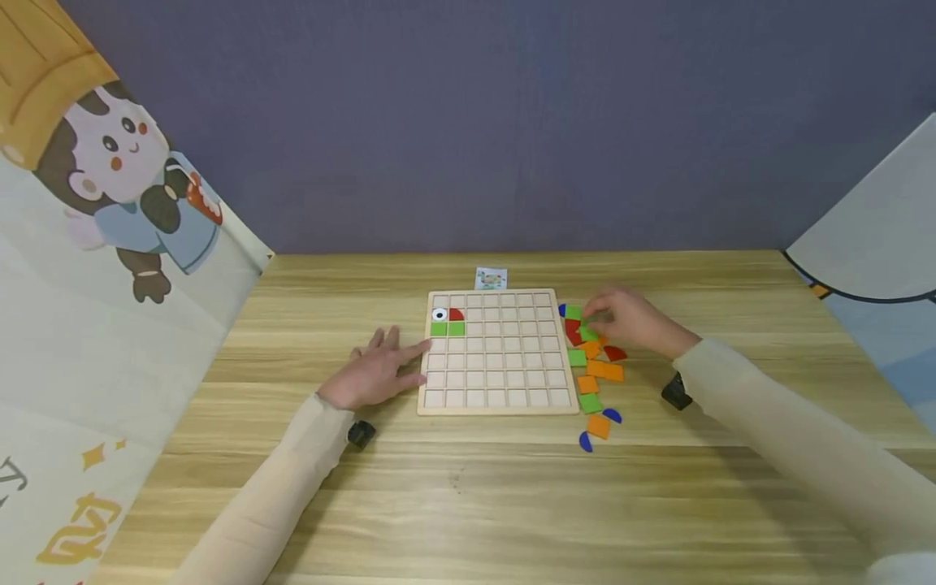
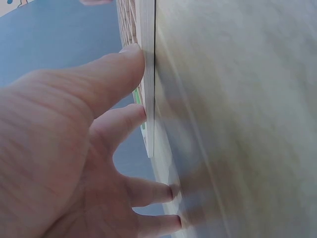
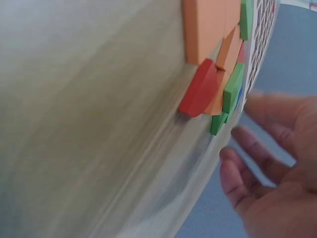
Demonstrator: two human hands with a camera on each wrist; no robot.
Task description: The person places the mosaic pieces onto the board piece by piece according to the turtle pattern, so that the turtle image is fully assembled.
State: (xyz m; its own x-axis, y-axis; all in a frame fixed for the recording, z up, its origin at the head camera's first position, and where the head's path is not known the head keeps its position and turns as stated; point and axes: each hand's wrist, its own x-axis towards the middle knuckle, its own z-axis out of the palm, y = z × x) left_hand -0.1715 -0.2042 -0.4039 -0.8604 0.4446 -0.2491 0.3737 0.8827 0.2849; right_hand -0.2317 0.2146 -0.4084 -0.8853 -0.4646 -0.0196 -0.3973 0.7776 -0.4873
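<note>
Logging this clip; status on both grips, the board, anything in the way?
Left grip touching board at left edge. Right grip over loose pieces, nothing visibly held. Four pieces in board. No obstruction seen.

Wood-grain table (image 1: pixel 468 512). Dark blue partition (image 1: pixel 468 130), along the table's far edge. Cartoon-printed panel (image 1: pixel 66 325), left edge. White-and-blue panel (image 1: pixel 877 219), right edge.

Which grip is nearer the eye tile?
Left. The left grip is at the board's left edge, nearer the person than the eye tile; the right grip is past the board's right edge, by loose pieces.
</note>
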